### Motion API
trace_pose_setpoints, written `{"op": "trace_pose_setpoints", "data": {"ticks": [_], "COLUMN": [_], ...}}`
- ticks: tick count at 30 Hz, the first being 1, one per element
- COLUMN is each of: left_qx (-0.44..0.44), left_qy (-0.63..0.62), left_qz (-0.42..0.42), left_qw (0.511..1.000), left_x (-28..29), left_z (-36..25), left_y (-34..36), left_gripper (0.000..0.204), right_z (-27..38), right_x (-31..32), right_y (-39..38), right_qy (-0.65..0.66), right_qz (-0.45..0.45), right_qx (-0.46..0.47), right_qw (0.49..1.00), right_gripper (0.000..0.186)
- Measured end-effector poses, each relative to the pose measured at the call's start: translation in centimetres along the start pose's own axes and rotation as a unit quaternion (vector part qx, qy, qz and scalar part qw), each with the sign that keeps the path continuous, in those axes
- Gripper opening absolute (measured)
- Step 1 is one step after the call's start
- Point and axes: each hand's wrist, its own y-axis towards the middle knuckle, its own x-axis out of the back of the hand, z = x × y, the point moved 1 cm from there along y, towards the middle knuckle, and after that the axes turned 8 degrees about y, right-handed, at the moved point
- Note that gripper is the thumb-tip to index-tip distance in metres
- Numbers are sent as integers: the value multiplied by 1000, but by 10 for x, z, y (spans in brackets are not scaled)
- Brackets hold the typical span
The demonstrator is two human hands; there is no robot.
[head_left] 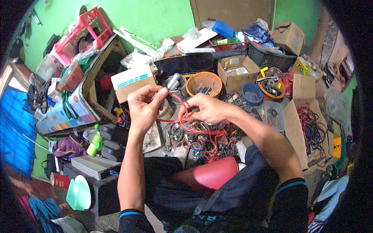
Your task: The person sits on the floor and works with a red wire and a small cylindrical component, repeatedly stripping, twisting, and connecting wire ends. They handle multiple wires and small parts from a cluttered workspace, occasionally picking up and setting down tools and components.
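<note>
A red wire (pixel 184 106) forms a loop between my two hands, with a crossing or knot low in the loop. My left hand (pixel 144 105) is closed on one side of it, thumb pressed to the fingers. On the other side, my right hand (pixel 205 108) pinches the wire near the crossing, its fingertips partly hidden. Below my hands a tangled heap of wires and small electrical parts (pixel 211 141) spreads over the floor, with more red wire running through it.
A cardboard box of cables (pixel 311 128) stands at my right. Beyond the heap are an orange basin (pixel 204 83), a blue basket (pixel 252 94) and a small open carton (pixel 237 70). A grey finned metal piece (pixel 95 166) lies at left. Another person's arm (pixel 33 188) shows at lower left.
</note>
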Motion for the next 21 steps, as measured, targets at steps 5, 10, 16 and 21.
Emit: {"op": "trace_pose_setpoints", "data": {"ticks": [5,10,16,21], "left_qx": [-48,-13,-20,15], "left_qy": [-38,-73,-48,-91], "left_qz": [-105,-116,-52,-103], "left_qw": [993,990,997,990], "left_x": [27,38,13,1], "left_z": [1,-7,4,1], "left_y": [4,11,7,2], "left_gripper": [12,14,14,15], "right_z": [-48,-119,-61,1], "right_x": [100,206,116,9], "right_y": [-32,-187,-54,9], "right_qy": [-517,-523,-396,-34], "right_qz": [-215,-280,-162,-94], "right_qx": [-241,-505,-162,108], "right_qw": [793,627,889,989], "right_gripper": [16,26,24,20]}}
